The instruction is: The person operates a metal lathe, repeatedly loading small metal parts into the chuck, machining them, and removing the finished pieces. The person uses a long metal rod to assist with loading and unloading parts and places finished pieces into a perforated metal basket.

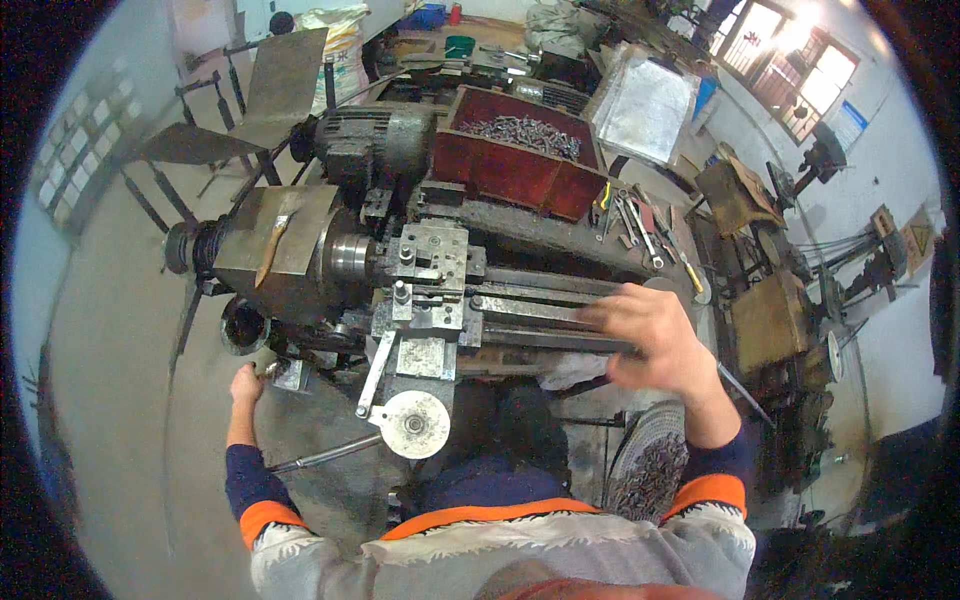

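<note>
Currently L hand (245, 385) is closed on a grey knob (263, 360), low at the machine's (432, 248) L front, below the metal cover (305, 230); R hand (655, 340), blurred, is over the bed rails (545, 309), thumb & fingers loosely apart; brush (270, 250) lies on cover; red box (500, 168) w/ small metal pcs (525, 133) sits behind rails; wrenches (640, 225) lie nr box, R side.

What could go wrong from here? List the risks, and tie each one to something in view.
1. The right hand, blurred, appears close to the metal rails; its fingers might knock or scrape on a hard edge.
2. The brush lies on top of the metal housing, near the shiny cylinder; vibration could shake it off.
3. The right sleeve appears close to the basket of small metal parts; a careless elbow might spill some.
</note>
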`<state>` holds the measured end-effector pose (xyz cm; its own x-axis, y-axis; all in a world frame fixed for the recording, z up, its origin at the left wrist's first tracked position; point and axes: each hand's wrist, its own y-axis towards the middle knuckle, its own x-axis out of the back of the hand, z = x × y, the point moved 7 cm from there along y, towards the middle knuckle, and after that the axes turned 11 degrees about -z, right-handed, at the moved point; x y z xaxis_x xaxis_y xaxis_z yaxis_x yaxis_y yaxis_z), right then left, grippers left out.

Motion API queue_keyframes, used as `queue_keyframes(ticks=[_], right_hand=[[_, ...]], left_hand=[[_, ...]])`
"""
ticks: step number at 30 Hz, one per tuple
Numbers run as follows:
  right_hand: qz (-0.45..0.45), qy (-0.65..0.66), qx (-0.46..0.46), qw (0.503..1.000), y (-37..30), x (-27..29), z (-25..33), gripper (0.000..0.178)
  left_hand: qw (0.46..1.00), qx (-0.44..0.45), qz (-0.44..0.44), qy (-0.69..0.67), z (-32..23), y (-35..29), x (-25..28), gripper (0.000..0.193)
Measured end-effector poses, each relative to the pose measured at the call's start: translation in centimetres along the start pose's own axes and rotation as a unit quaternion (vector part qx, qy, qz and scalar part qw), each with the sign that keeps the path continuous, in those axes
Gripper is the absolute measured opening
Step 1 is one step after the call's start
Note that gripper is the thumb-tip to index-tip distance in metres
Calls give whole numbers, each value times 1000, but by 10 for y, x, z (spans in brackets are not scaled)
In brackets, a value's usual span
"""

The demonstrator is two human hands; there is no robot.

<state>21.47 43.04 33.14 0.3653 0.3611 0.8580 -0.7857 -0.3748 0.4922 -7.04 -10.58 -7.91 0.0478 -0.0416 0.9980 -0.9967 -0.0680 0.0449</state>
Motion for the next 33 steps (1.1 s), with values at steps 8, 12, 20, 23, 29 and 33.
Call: queue_keyframes(ticks=[8, 12, 20, 23, 29, 33], right_hand=[[-44, -236, -501, 831, -296, 5, -223, 62], [85, -240, -602, 757, -426, 6, -267, 78], [150, -285, -671, 669, -492, 1, -289, 65], [136, -309, -672, 659, -505, 0, -288, 53], [109, -343, -699, 618, -489, -13, -238, 28], [60, -377, -671, 636, -503, -17, -195, 27]], left_hand=[[990, 106, -16, -94, 93, -82, 72, 33], [928, 185, 3, -323, 90, -140, 89, 28], [846, 291, -96, -436, 88, -184, 78, 24], [860, 329, -132, -367, 65, -178, 102, 20], [823, 347, -280, -353, 97, -189, 83, 20], [811, 342, -275, -388, 70, -168, 111, 22]])
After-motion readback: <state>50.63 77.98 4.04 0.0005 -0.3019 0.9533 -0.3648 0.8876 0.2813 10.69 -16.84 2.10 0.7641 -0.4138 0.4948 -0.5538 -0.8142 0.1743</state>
